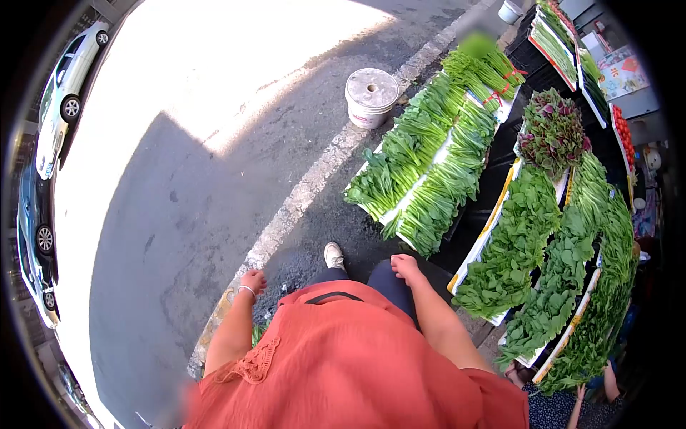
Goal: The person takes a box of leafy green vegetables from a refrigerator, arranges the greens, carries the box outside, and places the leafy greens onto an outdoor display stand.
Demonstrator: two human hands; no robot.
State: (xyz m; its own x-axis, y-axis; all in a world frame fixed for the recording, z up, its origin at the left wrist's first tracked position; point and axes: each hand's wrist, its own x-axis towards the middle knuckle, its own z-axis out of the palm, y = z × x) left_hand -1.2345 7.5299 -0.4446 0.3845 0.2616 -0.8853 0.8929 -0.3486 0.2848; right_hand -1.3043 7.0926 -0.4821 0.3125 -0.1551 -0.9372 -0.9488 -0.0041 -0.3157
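Note:
My left hand (254,281), with a pale bracelet at the wrist, hangs over the ground beside my red top (343,357). Its fingers look loosely curled, with nothing seen in them. My right hand (405,267) hangs in front of my dark trouser leg, also curled and holding nothing visible. Nearest to it is a display of leafy green vegetables (443,214), laid in rows on white foam, but the hand is apart from them. One white shoe (334,255) points forward between my hands.
A lidded white bucket (371,98) stands by the pale kerb line (307,189). On the right are foam trays of spinach-like greens (507,250), red-leaved amaranth (552,134) and red tomatoes (623,136). Another person's arm (576,407) shows at lower right. Parked cars (68,100) line the left.

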